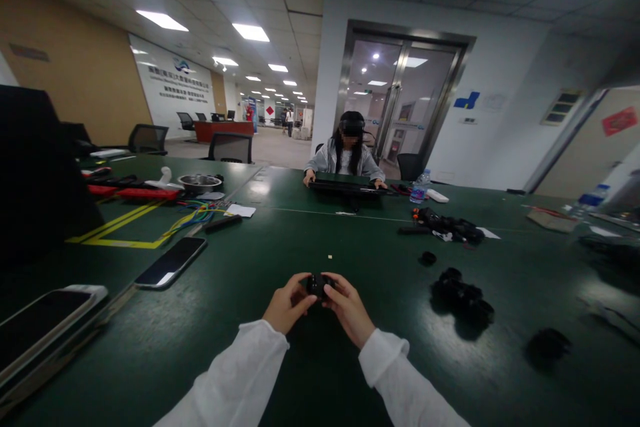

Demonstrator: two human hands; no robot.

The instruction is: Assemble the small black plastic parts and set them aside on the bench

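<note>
Just before the phone (171, 261), left hand (289, 303) and right hand (347, 309) together pinch a small black part (317, 285) between them.

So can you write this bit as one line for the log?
left hand: holds small black part | right hand: holds same part | surface: green table | nearby: pile of black parts, phone

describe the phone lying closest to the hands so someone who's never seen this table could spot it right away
Start on the dark green table and look left of the left hand. The phone lies flat and face up beside the yellow tape lines, its dark screen catching a streak of ceiling light. Unlike the larger phone at the near left edge, it is slimmer, lies diagonally, and sits nearer the coloured wires.
</note>
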